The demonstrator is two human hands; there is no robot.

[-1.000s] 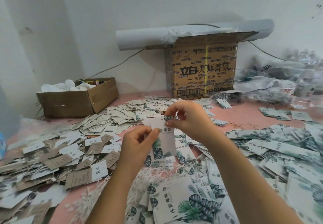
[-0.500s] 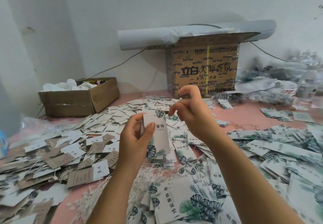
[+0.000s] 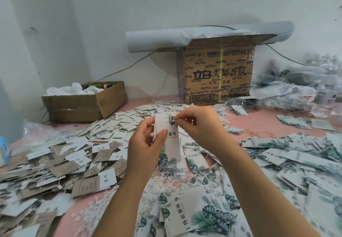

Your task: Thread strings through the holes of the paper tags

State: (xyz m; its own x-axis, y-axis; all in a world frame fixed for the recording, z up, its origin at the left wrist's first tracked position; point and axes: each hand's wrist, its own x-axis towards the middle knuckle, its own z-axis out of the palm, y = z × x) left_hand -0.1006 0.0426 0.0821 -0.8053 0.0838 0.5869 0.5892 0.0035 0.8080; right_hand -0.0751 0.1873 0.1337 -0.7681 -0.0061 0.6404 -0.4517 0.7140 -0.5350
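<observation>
Left hand (image 3: 144, 144): centre of frame, raised off the table, thumb across the front, fingers behind, gripping the leaf-printed tag (image 3: 173, 148) upright.
Right hand (image 3: 198, 127): just right of centre, wrist bent, thumb and forefinger pinching the tag's top edge; any string there too thin to tell.
Leaf-printed tag: in the air between both hands, above the pink table (image 3: 259, 124).
Loose tags (image 3: 296, 155): heaped across the lower frame.

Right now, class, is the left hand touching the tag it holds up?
Touching. The head view shows the left hand gripping the tag, with its thumb pressed flat across the printed front and its fingers curled behind the left edge.
</observation>
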